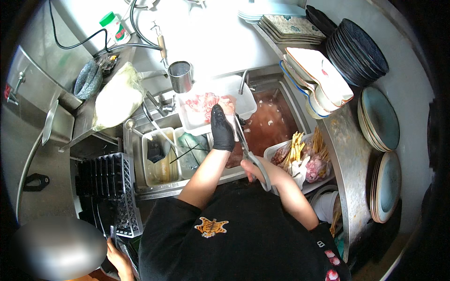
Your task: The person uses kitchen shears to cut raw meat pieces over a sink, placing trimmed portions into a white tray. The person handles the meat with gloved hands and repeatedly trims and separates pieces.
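Note:
My left hand [222, 130], in a black glove, grips a piece of pale pink raw meat [227, 104] above a white plastic tub [246, 103] that holds more cut meat [202, 103]. My right hand [250, 169], bare, is closed around the grey handles of large scissors [258, 163]. The scissor blades point away from me and lie against the meat just right of the gloved hand. Part of the blades and the meat's far side are hard to make out. A sink basin of reddish water [270, 117] with floating bits lies beyond, to the right.
A tray of skewers and bagged meat [318, 168] stands at right, below stacked dishes [379, 119] on a steel shelf [339, 151]. Left are two tubs [161, 175], a faucet [156, 105] and a black-and-grey rack [128, 196]. Another person's hand [119, 260] is at lower left.

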`<state>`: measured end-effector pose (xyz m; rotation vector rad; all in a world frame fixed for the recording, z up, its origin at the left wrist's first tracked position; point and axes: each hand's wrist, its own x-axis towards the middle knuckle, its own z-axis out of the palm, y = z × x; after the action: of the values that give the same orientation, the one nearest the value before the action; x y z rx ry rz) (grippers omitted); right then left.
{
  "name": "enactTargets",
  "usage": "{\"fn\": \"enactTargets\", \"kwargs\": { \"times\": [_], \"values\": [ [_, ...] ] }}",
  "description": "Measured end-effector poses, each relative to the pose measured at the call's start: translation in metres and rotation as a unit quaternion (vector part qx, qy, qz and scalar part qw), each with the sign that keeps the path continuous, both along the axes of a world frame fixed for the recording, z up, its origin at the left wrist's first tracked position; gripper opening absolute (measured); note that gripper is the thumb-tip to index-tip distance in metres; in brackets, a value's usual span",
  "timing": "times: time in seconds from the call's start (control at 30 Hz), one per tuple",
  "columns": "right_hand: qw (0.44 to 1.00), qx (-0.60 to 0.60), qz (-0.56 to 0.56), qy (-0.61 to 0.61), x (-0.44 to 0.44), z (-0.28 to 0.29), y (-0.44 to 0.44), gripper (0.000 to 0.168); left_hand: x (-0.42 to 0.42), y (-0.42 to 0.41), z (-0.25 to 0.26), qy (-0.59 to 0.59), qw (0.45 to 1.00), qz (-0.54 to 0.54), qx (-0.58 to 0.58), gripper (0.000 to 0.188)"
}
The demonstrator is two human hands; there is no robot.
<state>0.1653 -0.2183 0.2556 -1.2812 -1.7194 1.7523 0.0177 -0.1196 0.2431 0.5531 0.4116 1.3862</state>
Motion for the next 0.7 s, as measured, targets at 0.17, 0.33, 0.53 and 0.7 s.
{"fn": "enactTargets", "kwargs": {
  "times": [0.17,0.33,0.53,0.7],
  "values": [
    [1.000,-0.008,-0.014,-0.009,-0.002,0.001,0.006,0.062,0.021,0.007,-0.012,0.335,0.923,0.186,0.018,0.032],
    [0.997,-0.034,-0.062,-0.004,-0.010,0.004,0.012,0.062,0.017,0.012,-0.034,0.482,0.809,0.306,0.136,0.026],
    [0.995,-0.025,-0.092,-0.037,-0.020,0.016,0.006,0.064,0.009,0.005,-0.004,0.589,0.705,0.338,0.203,0.025],
    [0.994,-0.021,-0.103,-0.020,-0.024,0.007,0.009,0.065,0.008,0.006,-0.004,0.451,0.849,0.248,0.119,0.025]
  ]
}}
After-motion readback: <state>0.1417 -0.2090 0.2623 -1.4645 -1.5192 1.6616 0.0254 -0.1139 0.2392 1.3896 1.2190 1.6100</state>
